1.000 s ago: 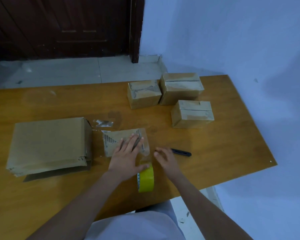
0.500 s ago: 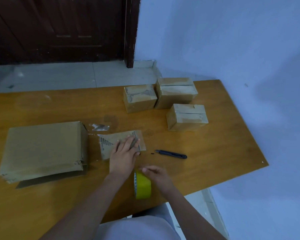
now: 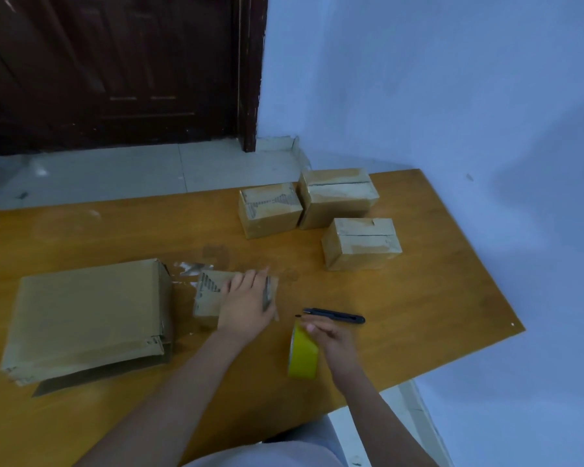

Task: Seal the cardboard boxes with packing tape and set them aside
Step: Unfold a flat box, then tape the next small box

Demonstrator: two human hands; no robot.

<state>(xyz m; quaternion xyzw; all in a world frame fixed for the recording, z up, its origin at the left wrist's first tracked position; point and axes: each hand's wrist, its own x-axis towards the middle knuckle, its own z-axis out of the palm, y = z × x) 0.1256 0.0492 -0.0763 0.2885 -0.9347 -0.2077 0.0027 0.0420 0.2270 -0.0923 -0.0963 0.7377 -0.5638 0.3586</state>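
A small cardboard box (image 3: 207,294) with printed marks lies on the wooden table (image 3: 435,298) near the middle. My left hand (image 3: 246,305) presses flat on its top, fingers straight. Just right of it and nearer the front edge stands a yellow packing tape roll (image 3: 302,355) on its edge. My right hand (image 3: 331,338) grips the roll from above and from the right. Three small boxes stand at the back right: one with printed marks (image 3: 270,210), one behind it to the right (image 3: 338,197), and one nearer (image 3: 361,244).
A black utility knife (image 3: 334,315) lies just beyond my right hand. A large stack of flattened cardboard (image 3: 85,315) fills the left of the table. A scrap of clear tape (image 3: 191,267) lies behind the small box. The table's right edge meets a blue wall.
My right hand has left the spot beside the knife and taken hold of the yellow tape roll, which now stands further right of the box. My left hand stays pressed on the box.
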